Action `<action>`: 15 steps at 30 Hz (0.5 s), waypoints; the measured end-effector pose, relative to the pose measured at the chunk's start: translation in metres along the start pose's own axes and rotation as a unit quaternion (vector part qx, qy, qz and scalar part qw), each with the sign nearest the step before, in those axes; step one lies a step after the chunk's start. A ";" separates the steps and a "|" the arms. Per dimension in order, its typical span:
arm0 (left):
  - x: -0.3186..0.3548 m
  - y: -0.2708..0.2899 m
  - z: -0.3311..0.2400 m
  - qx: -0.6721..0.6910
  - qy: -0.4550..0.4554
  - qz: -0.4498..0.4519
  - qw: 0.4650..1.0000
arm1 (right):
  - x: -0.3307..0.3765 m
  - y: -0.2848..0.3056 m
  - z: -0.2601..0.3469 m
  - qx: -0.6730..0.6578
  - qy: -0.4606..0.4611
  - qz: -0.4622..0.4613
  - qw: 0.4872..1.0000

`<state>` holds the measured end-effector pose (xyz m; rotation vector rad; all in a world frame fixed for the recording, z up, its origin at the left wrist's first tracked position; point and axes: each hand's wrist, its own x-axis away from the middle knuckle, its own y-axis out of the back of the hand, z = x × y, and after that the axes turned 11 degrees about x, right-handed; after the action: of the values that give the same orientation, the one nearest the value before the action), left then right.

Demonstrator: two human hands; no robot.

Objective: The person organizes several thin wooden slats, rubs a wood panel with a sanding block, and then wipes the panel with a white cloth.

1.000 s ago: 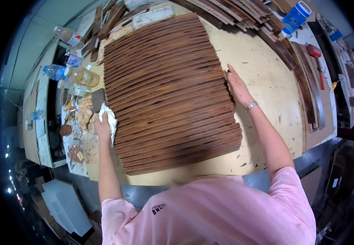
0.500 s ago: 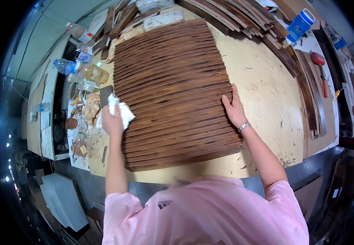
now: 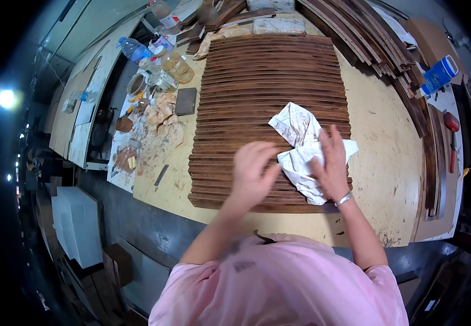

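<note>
A dark brown slatted wood panel point(image 3: 235, 117) lies on the pale worktop, its many ridges running left to right. Over its right half is spread a crumpled white cloth point(image 3: 295, 127) with brownish smudges. My right hand point(image 3: 331, 171), a silver band at its wrist, lies on this cloth with thumb and fingers stretched apart. My left hand point(image 3: 254, 168) hovers above the panel just left of the cloth, somewhat blurred; its thumb and fingers are apart and nothing shows in them.
Plastic bottles point(image 3: 176, 66), a dark rectangular block point(image 3: 186, 101) and crumpled stained paper point(image 3: 164, 117) sit along the left side. Dark wood strips point(image 3: 349, 32) are stacked at the back right. A blue container point(image 3: 437, 76) and a red-handled tool point(image 3: 451, 122) stand farther right.
The white cloth has gone from the panel's left edge to its right half and is spread wider. My left hand has let go of it; my right hand now lies on it.
</note>
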<state>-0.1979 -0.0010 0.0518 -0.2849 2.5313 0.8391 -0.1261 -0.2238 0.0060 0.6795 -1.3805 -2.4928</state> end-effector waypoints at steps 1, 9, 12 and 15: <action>0.009 0.018 0.010 -0.012 0.035 -0.018 0.999 | 0.000 -0.003 0.008 0.055 0.009 0.051 0.997; 0.144 0.198 0.169 0.020 0.342 -0.267 0.901 | 0.003 -0.028 0.016 0.090 -0.085 -0.084 0.989; 0.163 0.272 0.223 -0.133 0.336 -0.301 0.882 | 0.010 -0.009 0.011 0.185 -0.129 -0.046 0.973; 0.163 0.312 0.265 -0.235 0.373 -0.325 0.837 | 0.019 -0.024 -0.003 0.252 -0.134 -0.043 0.957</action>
<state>-0.3485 0.3985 -0.0547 -1.8271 2.4761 1.1839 -0.1402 -0.2209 -0.0208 0.5017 -2.1718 -2.3701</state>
